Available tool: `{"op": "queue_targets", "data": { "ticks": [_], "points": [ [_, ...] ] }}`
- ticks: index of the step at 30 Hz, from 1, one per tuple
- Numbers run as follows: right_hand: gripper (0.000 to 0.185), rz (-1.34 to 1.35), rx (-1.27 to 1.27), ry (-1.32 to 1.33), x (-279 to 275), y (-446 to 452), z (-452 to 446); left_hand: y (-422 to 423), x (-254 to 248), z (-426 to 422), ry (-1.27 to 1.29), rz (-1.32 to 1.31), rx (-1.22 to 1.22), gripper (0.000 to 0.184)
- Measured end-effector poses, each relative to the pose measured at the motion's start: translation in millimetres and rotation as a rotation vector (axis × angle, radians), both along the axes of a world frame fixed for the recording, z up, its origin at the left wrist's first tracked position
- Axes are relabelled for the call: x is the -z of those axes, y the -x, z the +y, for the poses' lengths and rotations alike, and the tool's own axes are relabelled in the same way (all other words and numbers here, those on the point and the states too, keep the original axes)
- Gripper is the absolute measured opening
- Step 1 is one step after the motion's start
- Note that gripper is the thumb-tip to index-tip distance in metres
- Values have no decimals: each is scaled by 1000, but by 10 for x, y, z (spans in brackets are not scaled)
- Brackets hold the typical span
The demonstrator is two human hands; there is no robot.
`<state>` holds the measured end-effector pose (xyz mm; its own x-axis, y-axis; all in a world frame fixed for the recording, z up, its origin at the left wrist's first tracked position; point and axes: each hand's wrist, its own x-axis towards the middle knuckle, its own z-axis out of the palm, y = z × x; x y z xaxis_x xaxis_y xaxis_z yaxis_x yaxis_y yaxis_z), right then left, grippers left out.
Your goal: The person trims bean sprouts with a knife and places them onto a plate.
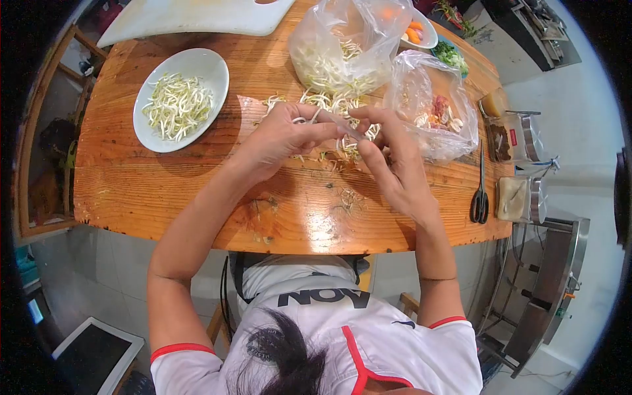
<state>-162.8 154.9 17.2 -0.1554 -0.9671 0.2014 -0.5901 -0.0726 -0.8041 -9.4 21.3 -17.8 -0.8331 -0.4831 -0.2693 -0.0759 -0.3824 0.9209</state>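
My left hand (288,137) is closed over the wooden table, with pale bean sprouts (300,120) at its fingers. My right hand (394,158) faces it, its thumb and fingers pinched near the left fingertips. Between the two sets of fingertips lies a thin greyish strip (352,130), too small to identify. Loose bean sprouts (336,104) lie on the table just beyond and partly behind the hands. They spill by the mouth of a clear plastic bag (322,56) of sprouts. To the left, a white oval bowl (219,79) holds a heap of sprouts.
A second plastic bag (464,135) holds reddish and white pieces. Black-handled scissors (480,204) lie at the right, near lidded jars (510,197). At the back are a white cutting board (197,16), a bowl with orange pieces (428,36) and chopped greens (451,58).
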Motion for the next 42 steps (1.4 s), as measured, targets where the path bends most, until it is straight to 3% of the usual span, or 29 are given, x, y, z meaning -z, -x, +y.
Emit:
{"op": "queue_targets", "data": {
  "ticks": [11, 23, 26, 29, 32, 35, 38, 42],
  "points": [
    [24, 3, 14, 25, 17, -45, -38, -9, 19, 5, 38, 29, 18, 18],
    [25, -100, 85, -36, 46, -58, -22, 21, 32, 5, -3, 6, 103, 23],
    [22, -45, 113, 6, 8, -6, -15, -35, -128, -71, -93, 26, -82, 23],
    [18, 187, 92, 68, -48, 51, 6, -158, -167, -283, -140, 228, -206, 22],
    [15, 263, 128, -2, 41, 135, 16, -313, -384, -427, -115, 291, -438, 19],
    [16, 227, 134, 139, 79, 112, -33, -607, -386, -749, 46, 421, -411, 18],
    [17, 353, 95, 93, 128, 155, -24, -705, -536, -749, 449, 89, -647, 20],
    [20, 445, 80, -31, 185, 145, 27, -865, -477, -866, 738, -200, -624, 31]
  ]
}}
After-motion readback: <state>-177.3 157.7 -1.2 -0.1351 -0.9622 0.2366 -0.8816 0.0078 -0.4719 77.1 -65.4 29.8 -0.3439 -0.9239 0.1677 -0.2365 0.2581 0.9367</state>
